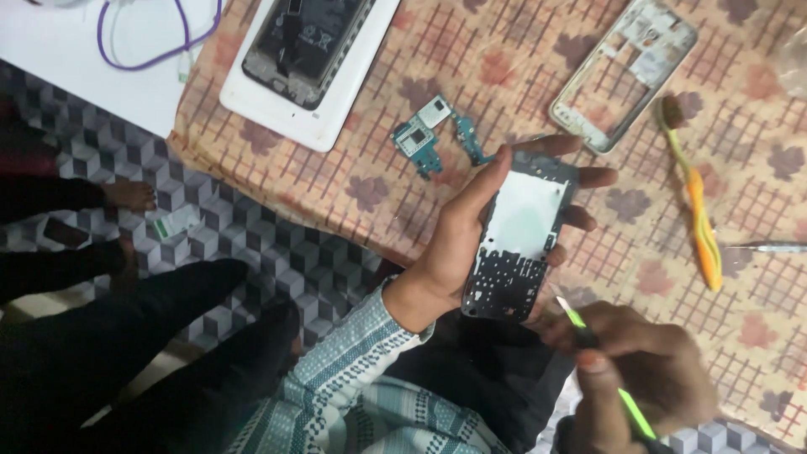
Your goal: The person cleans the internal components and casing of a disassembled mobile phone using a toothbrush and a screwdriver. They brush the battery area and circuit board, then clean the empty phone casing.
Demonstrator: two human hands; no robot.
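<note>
So the person is sitting low beside a table covered in a beige cloth with a brown grid and leaf pattern. The floor has a grey cube-pattern covering, and a small green-and-white label or packet lies on it just off the table's near edge, next to someone's bare foot.

The left hand is wrapped around a stripped phone frame, thumb along one long side and fingers curled round the other. The frame's long axis runs roughly from the person toward the table's far edge, tilted a bit to the right. Its far half has a pale whitish panel, and the near half is dark with lots of little cutouts. It's held up above the cloth near the table's near edge, not lying on it.

The right hand is closed around a thin tool with a green handle, and the tip points at the near end of the frame, touching or almost touching it. It's blurry, so hard to say which.

On the cloth past the hands there are two small blue circuit boards, a silver phone bezel toward the far right corner, and a green-and-orange toothbrush lying lengthwise near the right edge. A dark phone body sits on a white slab at the far left corner, with a purple cable on a white surface beside it.
</note>
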